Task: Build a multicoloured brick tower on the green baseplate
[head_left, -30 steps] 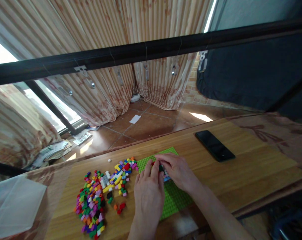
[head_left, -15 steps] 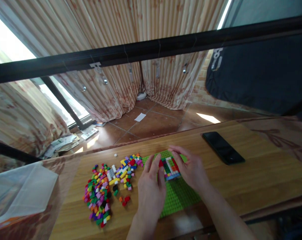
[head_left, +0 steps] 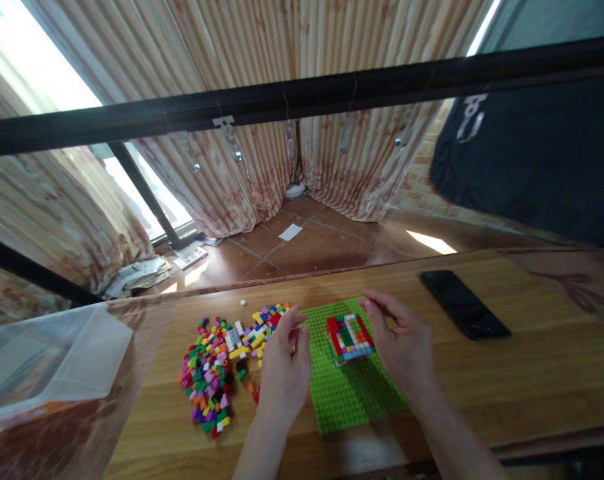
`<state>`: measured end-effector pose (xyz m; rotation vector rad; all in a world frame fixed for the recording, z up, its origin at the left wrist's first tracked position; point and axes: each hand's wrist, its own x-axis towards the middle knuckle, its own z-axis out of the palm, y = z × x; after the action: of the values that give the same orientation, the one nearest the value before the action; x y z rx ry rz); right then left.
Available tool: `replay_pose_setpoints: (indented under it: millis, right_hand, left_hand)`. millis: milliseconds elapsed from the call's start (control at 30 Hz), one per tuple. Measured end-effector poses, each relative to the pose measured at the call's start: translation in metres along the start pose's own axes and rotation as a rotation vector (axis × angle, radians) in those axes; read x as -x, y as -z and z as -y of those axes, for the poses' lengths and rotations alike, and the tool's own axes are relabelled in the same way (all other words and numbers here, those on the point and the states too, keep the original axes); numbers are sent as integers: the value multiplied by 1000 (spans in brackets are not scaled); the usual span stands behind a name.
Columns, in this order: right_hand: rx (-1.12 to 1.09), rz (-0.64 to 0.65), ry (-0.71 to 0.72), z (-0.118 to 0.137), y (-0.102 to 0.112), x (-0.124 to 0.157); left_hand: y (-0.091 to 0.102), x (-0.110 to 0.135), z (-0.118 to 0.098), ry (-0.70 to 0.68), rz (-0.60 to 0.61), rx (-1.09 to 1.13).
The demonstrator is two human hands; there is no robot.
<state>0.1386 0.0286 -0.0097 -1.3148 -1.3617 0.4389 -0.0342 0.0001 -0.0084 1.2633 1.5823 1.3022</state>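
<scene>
Okay, state at that moment: both hands were off the brick build [head_left: 351, 339], one on each side of it. The build sat on the green baseplate [head_left: 338, 410], on the half toward the desk's far edge. Its top showed red on the left, green and white in the middle, red and orange on the right, with a mixed pale row along the near side.

Left hand [head_left: 283, 367]: half spread, fingers loosely curled, thumb apart from them, hovering around the plate's left border. Right hand [head_left: 408, 343]: thumb and index tips close together just past the plate's far right corner; couldn't tell whether they pinched anything.

The desk [head_left: 537, 373] carried the rest. Loose bricks [head_left: 209, 377] lay in a mixed-colour heap toward the left edge, with a second spread running toward the far edge and ending near the plate's far left corner. Left hand hid part of that spread. One small white brick [head_left: 243, 303] lay apart near the far edge.

Phone [head_left: 465, 303] lay flat and diagonal, dark screen up, between the plate and the right edge. Translucent bin [head_left: 57, 363] stood past the left edge of the wood. Beyond the far edge: tiled floor [head_left: 327, 247], with a white sheet [head_left: 290, 232] on it.
</scene>
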Motion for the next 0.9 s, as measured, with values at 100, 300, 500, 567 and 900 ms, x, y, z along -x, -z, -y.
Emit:
replay_pose_setpoints:
  millis: [100,300,500,567,900]
  right_hand:
    - [54,104,-6,-3,-2,0]
    - [159,232,44,0,-5,3]
    - [170,239,83,4,-5,5]
    - [172,235,88,4,-5,6]
    - [165,257,92,4,-5,7]
  left_hand:
    - [-8,5,2,-3,92,35]
    - [-18,13,-4,-94,159,-41]
    - [-22,14,-12,-208,134,-219]
    - [-23,15,-14,-224,137,-269]
    - [-29,17,-9,-273,96,-365]
